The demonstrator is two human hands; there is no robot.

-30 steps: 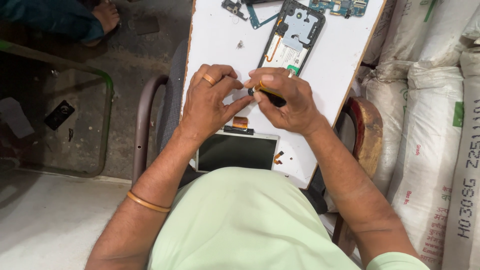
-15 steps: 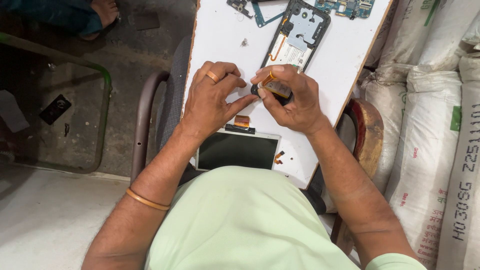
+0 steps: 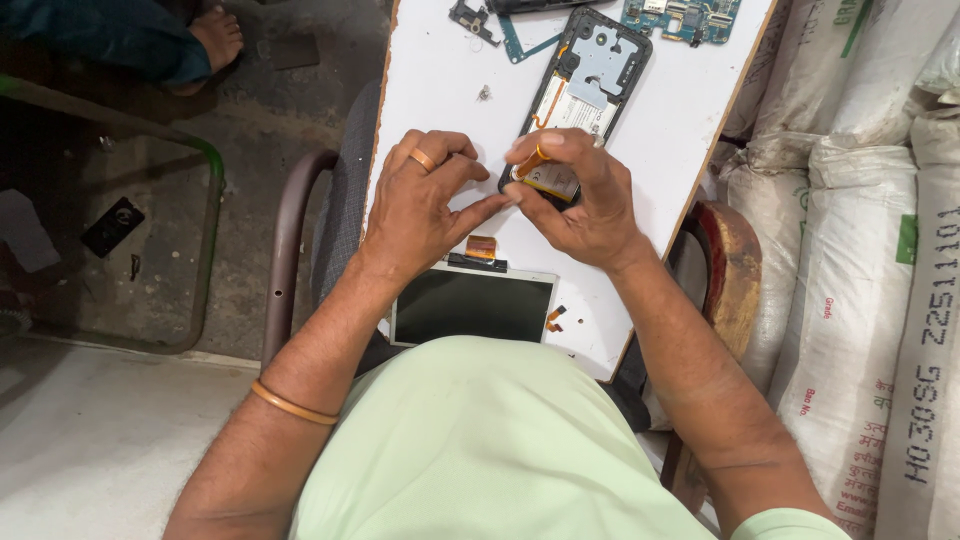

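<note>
Sitting nearest to me, at the table's near edge, is a detached phone screen (image 3: 472, 305), dark glass up, w/ an orange flex tail sticking out toward the work; neither hand is touching it. Just beyond it both hands are meeting over the white table (image 3: 440, 70). The left hand (image 3: 420, 205), ring on one finger, is lying knuckles-up w/ its fingers curled and the thumb reaching rightward, tip pressing against the right hand's fingertips. The right hand (image 3: 575, 195) is bunching thumb and forefinger together, pinching something small and orange at the near end of the opened phone body (image 3: 585, 90); can't make out exactly what the bit is, fingers are covering it. That phone body is running lengthwise away from the person, leaning slightly to the right, so its near end is sitting right under the right hand's fingers while the far end is pointing off toward the table's far edge. So the right hand is on it, the left approx. alongside, only coming in from the side. Further out, a green circuit board (image 3: 680, 15) and small loose parts (image 3: 470, 18) are lying well apart from both hands.
</note>
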